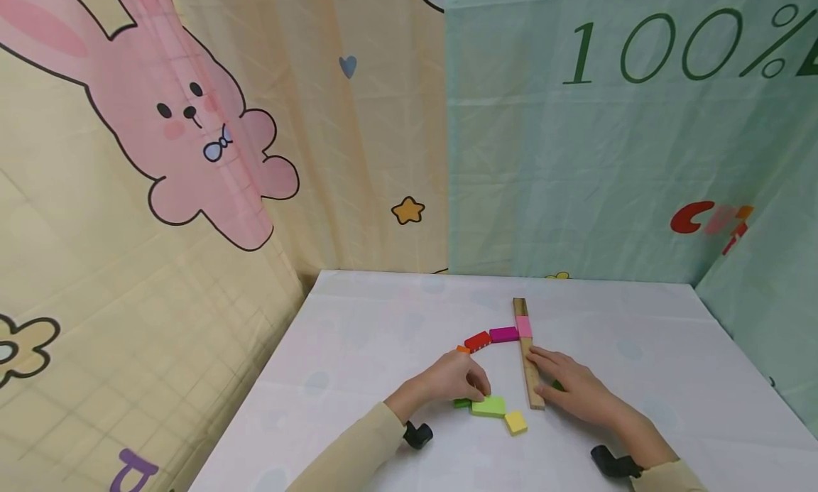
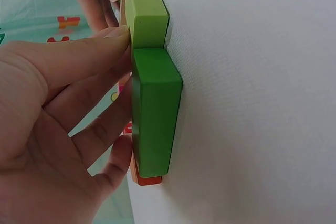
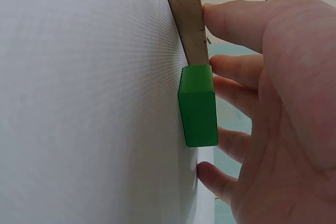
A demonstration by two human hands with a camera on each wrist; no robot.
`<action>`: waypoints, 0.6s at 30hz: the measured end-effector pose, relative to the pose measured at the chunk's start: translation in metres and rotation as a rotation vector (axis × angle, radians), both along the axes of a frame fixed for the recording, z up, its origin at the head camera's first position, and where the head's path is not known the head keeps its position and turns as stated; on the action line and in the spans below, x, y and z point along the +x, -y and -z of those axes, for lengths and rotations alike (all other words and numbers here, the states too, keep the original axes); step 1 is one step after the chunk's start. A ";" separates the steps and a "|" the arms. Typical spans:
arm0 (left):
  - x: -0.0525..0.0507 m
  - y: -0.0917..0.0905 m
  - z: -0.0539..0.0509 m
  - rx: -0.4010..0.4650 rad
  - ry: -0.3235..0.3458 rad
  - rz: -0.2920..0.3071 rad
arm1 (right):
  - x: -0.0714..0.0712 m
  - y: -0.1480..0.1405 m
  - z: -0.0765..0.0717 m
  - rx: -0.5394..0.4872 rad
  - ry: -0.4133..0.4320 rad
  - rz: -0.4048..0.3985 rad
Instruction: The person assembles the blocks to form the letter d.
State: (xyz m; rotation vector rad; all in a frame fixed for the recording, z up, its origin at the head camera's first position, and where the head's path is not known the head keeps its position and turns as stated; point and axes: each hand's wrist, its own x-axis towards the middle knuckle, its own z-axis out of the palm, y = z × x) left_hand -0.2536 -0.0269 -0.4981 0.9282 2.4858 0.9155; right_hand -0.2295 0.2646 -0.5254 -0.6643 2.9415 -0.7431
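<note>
My left hand bends down over a light green block and pinches its edge between thumb and a finger partly hidden behind it. Against its end sits a darker green block, with the other left fingers along its upper side. My right hand lies beside a long wooden bar printed with a 3 and fine lines, like a ruler. The right fingertips and thumb touch that bar. Under the right palm is another green block. A pink block is at the bar's upper half.
A magenta block, a red block and an orange block curve leftward from the bar. A yellow block sits at the light green block's right end. White cloth covers the table, with printed curtains behind.
</note>
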 end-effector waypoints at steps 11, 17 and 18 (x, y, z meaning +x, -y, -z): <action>0.001 0.002 0.001 -0.001 -0.008 0.015 | 0.002 0.001 -0.003 0.003 -0.014 -0.002; 0.002 0.006 0.002 0.030 -0.016 0.002 | 0.002 0.002 -0.002 -0.002 -0.012 -0.002; 0.003 0.008 0.002 0.040 -0.019 -0.012 | 0.002 0.002 -0.002 -0.002 -0.009 -0.003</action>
